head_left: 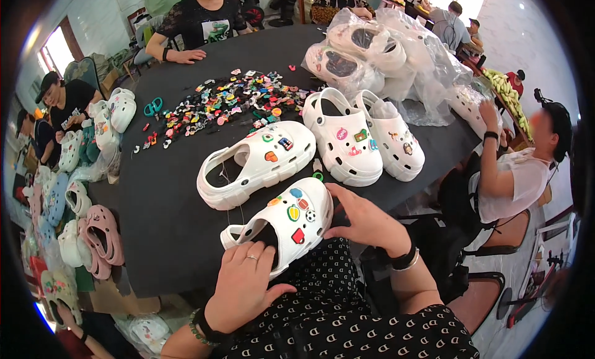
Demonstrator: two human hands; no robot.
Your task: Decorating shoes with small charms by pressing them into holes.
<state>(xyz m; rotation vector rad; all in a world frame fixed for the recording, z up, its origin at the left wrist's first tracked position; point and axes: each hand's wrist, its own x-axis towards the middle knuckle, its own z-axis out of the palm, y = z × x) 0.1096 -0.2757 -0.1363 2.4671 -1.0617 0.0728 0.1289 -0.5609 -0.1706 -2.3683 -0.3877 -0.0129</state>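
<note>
Grasping the white clog (286, 230), the left hand (240, 286) is steadying its opening and the right hand (372, 221) cupping its toe, apparently checking charms (298, 236); the next turn likely needs both.

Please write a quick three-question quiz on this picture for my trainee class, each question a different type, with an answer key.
1. Multiple choice: Which of the wearer's hands is at the toe of the nearest white clog?
A) left hand
B) right hand
C) neither

2. True or false: The loose charms lie spread on the black tabletop.

3. Fill in the blank: The heaped clogs at the table's far right are wrapped in clear ____.

Key:
1. B; the left hand is at its heel opening.
2. True.
3. Plastic.
</note>
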